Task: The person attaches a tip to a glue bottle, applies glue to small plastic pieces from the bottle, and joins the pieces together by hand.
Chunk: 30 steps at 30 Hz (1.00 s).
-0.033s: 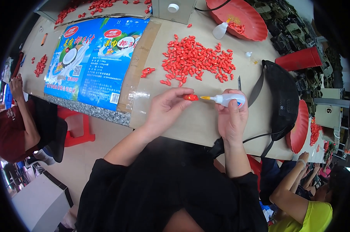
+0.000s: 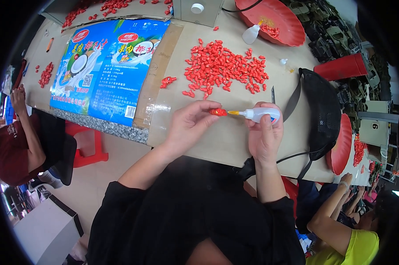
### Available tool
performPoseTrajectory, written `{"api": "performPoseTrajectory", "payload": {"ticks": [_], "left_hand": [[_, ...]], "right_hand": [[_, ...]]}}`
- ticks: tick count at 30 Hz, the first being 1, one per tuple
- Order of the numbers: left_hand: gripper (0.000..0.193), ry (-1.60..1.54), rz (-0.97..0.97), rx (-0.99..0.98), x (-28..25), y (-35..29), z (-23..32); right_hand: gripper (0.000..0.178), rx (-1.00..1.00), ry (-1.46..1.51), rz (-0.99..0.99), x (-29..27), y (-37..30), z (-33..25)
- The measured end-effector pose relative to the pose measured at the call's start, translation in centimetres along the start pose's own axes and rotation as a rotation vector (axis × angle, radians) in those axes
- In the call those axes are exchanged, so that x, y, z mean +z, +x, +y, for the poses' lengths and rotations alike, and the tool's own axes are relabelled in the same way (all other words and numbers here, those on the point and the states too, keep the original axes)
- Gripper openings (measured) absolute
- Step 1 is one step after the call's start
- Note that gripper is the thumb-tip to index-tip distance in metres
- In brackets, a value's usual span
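Observation:
Between the thumb and fingers of my left hand [image 2: 189, 126] is a small glossy red piece [image 2: 217, 112] with gold marks. My right hand [image 2: 265, 137] is wrapped round a white squeeze bottle [image 2: 262, 115] with a thin yellow nozzle. The bottle lies sideways, its nozzle pointing left at the red piece; whether the tip touches it I cannot tell. Beyond my hands spreads a loose pile of small red pieces [image 2: 221, 66]. A longer red piece [image 2: 167, 81] lies apart, left of that pile.
A printed blue cardboard sheet [image 2: 104, 75] lies at left. A second white bottle [image 2: 251, 35] stands by a red scalloped tray [image 2: 292, 31]. At right are a blade [image 2: 273, 94], a black bag [image 2: 325, 119] and a red cup [image 2: 340, 67]. Co-workers sit on both sides.

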<state>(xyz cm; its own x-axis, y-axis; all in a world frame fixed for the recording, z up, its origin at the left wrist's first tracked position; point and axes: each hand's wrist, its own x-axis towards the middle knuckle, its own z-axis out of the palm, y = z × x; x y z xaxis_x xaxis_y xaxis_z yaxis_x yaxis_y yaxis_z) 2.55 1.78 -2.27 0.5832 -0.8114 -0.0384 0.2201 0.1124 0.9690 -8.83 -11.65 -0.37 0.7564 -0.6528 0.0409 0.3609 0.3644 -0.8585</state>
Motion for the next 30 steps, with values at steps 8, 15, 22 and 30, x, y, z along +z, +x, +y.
{"api": "performPoseTrajectory", "payload": {"ticks": [8, 15, 22, 30], "left_hand": [[0.020, 0.136, -0.029, 0.029, 0.25, 0.00, 0.41], [0.020, 0.095, -0.028, 0.006, 0.23, 0.03, 0.52], [0.021, 0.070, -0.029, 0.028, 0.18, 0.07, 0.24], [0.021, 0.036, -0.032, 0.015, 0.21, 0.08, 0.30]], "right_hand": [[0.025, -0.123, -0.171, -0.047, -0.22, -0.48, 0.31], [0.023, -0.133, -0.212, -0.074, -0.30, -0.58, 0.17], [0.023, -0.132, -0.276, -0.069, -0.19, -0.62, 0.32], [0.022, -0.138, -0.272, -0.072, -0.25, -0.50, 0.43]]}}
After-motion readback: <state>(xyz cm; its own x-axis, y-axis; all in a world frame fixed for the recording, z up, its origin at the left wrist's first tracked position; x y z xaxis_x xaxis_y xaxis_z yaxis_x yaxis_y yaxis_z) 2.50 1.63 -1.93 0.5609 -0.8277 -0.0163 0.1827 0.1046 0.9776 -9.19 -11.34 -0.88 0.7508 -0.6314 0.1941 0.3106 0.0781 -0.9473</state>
